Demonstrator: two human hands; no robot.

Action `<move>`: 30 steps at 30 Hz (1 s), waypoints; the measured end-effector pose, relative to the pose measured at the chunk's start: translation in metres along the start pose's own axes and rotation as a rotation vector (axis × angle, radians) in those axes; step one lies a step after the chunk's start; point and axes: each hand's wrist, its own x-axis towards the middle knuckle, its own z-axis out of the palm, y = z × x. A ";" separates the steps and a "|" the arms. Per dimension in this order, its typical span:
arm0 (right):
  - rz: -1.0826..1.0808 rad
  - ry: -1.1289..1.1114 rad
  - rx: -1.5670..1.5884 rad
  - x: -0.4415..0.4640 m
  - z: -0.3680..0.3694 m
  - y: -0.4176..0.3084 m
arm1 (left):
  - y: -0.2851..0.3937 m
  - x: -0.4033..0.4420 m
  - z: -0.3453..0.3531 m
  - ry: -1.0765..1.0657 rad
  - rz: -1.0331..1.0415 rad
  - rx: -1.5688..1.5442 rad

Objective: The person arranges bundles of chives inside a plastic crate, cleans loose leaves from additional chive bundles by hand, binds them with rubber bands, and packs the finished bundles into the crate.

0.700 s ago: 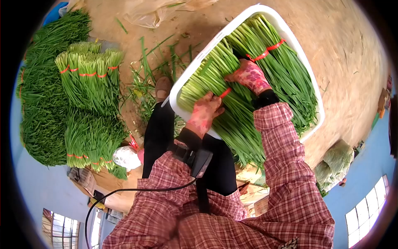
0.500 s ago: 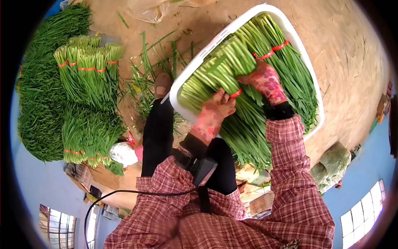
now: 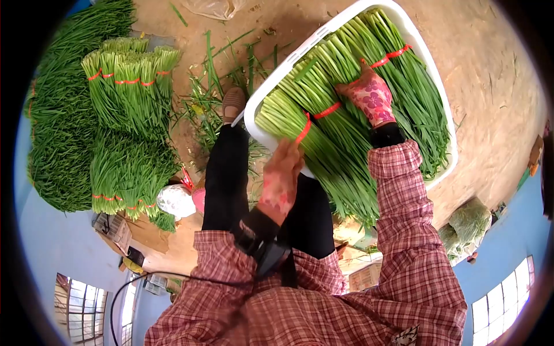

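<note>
At the far left of my view lies a heap of long dark green stalks (image 3: 57, 144), and right beside it is a stack of banded bunches (image 3: 130, 109), their pale ends cut even and ringed with red. Loose leaves (image 3: 210, 109) litter the brown floor between that stack and my shoe (image 3: 234, 102); nearer me, a white patterned bundle (image 3: 175, 202) sits by my leg. My left hand (image 3: 280, 179) is blurred, its fingers close together at the near left side of the white container (image 3: 306, 49), just beside the red band of the leftmost bunch (image 3: 283, 118); I can't tell whether they touch it. That bunch lies inside, pale ends toward the far left, leaves trailing toward the near right. Next to it, the middle bunch (image 3: 323, 95) has its own red band. My right hand (image 3: 372, 98), in a floral pattern, is over the greens right of that band, thumb and forefinger apart; how the other fingers sit, I can't tell. The right-hand bunches (image 3: 404, 86) lie beyond it, against the container's right side.
</note>
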 end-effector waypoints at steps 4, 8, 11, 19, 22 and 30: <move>-0.061 0.067 0.046 0.006 0.011 0.008 | 0.002 -0.015 0.008 0.130 0.227 0.521; -0.079 0.077 0.078 -0.002 0.009 0.009 | 0.030 0.012 0.023 -0.244 1.100 1.885; -0.120 0.163 0.048 -0.002 0.016 0.012 | 0.030 0.068 0.018 -0.616 1.423 2.300; -0.163 0.189 0.021 -0.006 0.009 0.008 | 0.046 0.096 0.031 -0.884 1.419 2.414; -0.188 0.272 -0.009 -0.002 0.009 0.011 | 0.050 0.105 0.042 -0.885 1.392 2.399; -0.571 0.599 -0.287 -0.019 0.010 -0.029 | 0.057 0.099 0.026 -0.914 1.421 2.325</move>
